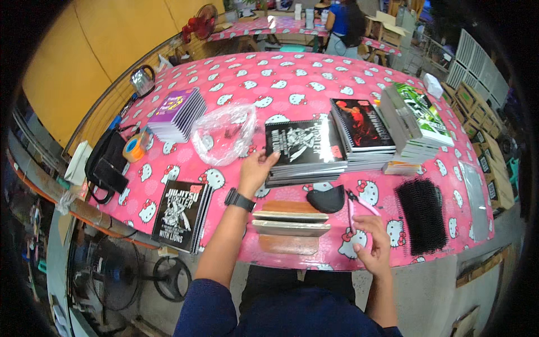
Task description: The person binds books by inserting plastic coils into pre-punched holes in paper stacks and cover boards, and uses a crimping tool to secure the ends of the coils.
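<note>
Left hand [259, 168], 1: thumb on the left edge of the black notebook stack [306, 141], mid-table [269, 76]; pinch cannot be told. Right hand [372, 244], 1: fingers half-curled at pink-handled pliers [351, 213]; grip unclear. Clear plastic bag [216, 150], 1: crumpled. Cardboard boxes [477, 109]: contents hidden.

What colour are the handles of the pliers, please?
The handles are pale pink; the head view shows them best.

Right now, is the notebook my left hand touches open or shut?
Shut: the notebook shows its black front cover, face up.
</note>
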